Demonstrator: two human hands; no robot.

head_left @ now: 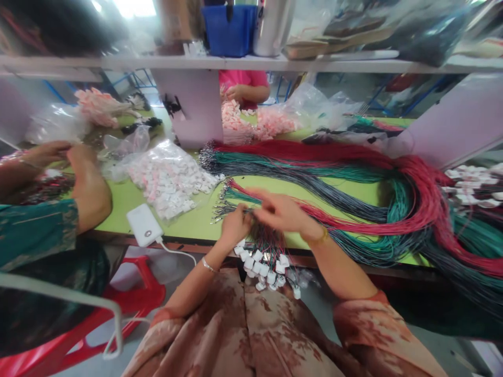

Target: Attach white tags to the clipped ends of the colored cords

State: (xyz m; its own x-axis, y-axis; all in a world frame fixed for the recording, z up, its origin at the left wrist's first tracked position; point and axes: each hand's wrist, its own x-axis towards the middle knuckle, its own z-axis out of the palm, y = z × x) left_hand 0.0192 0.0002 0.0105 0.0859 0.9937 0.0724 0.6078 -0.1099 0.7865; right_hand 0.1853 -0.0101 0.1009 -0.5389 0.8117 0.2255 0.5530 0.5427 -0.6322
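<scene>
At the table's front edge, my left hand (236,226) has its fingers pinched together; what lies between them is too small to make out. My right hand (277,210) is just right of it, its fingers smeared by motion, over the strands of red, green and black wire. Below both hands, a cluster of white plastic connectors (263,269) on thin wires hangs over the edge. Bare metal-tipped wire ends (222,209) fan out left of my hands. Behind them runs a thick bundle of red wires (314,152), with green wires (346,172) and black wires (314,191) alongside.
A plastic bag of white connectors (168,180) lies on the green tabletop (210,235), near a white power bank (144,225) with a cable. A co-worker's arms (88,178) are at left, by a red stool (145,288). Another person sits opposite, below a shelf (176,63) holding a blue bin (230,31).
</scene>
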